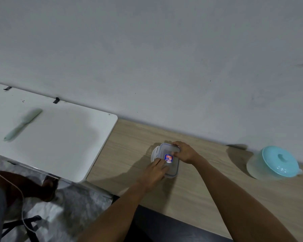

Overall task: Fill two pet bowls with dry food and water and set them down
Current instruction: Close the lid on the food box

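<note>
Both bare forearms reach in from below; left hand [156, 169] lies flat, fingers spread on the lid of a small clear rectangular plastic container [170, 158] on the light wooden tabletop [129, 145]; right hand [184, 151] curls over its far edge; white bowl [154, 153] partly hidden just behind; sticker blue and red, print unreadable; lidded turquoise plastic pot [274, 162] well right; pale green spatula [22, 125] on white table [68, 137].

Clear plastic container [171, 165], matt wood-grain desk [133, 145], glossy turquoise lid [278, 163]
</note>
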